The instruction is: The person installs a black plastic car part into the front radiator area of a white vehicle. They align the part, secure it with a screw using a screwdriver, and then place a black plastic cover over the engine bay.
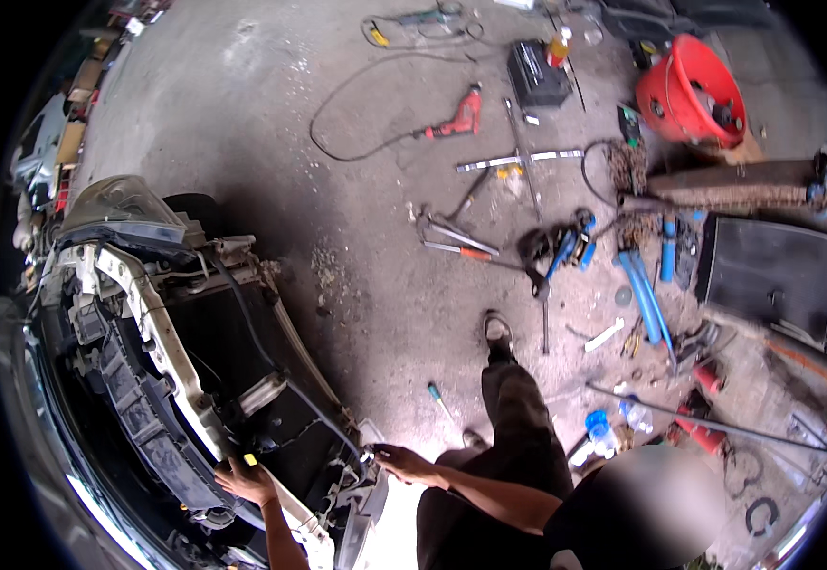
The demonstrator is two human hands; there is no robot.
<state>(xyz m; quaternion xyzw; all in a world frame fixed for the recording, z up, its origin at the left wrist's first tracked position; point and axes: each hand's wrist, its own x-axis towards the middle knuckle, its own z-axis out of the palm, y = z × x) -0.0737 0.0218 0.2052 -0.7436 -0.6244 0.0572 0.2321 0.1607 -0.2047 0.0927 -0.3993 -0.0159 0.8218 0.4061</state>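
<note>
The front of a car with its bumper off lies at the left, its pale crossbeam (161, 332) and headlight (123, 211) exposed. My left hand (245, 483) is closed at the beam's near part, by a dark piece with a small yellow patch (251, 460). What the fingers hold there cannot be made out. My right hand (406, 465) reaches in from the right, fingers pinched at the near end of a black tube (323, 418). A small shiny bit shows at its fingertips, too small to name.
A red corded drill (456, 116), a black case (538, 74) and a cross-shaped wrench (520, 160) lie on the floor ahead. At the right are a red bucket (684, 95), blue tubes (643, 294) and a black panel (769, 275). A screwdriver (437, 394) lies near my feet.
</note>
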